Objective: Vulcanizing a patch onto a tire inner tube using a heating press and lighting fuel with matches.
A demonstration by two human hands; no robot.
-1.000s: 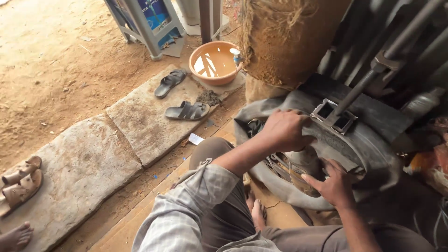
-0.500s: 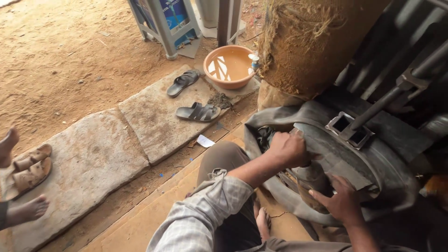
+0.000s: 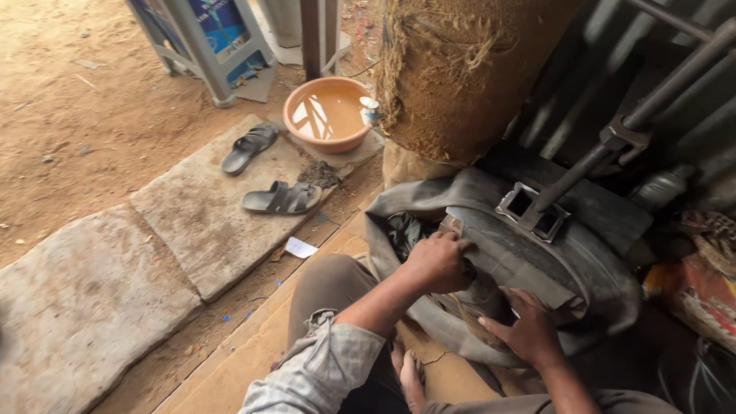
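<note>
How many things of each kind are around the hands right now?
Tyre: 1
Clamp press: 1
Sandals: 2
Water bowl: 1
Stone slabs: 2
Hands on the tyre, left and right: 2
Total: 9

Both hands sit hemmed in at the tyre [image 3: 537, 261]: the left hand [image 3: 438, 261] has the burlap-wrapped post [image 3: 460, 77] close above it, the right hand [image 3: 529, 331] lies under the metal clamp [image 3: 533, 211]. Left of the left hand, past the knee [image 3: 330, 287], stone slabs [image 3: 176, 230] give open room, with only two sandals [image 3: 264, 172] and a basin [image 3: 326, 113].
</note>
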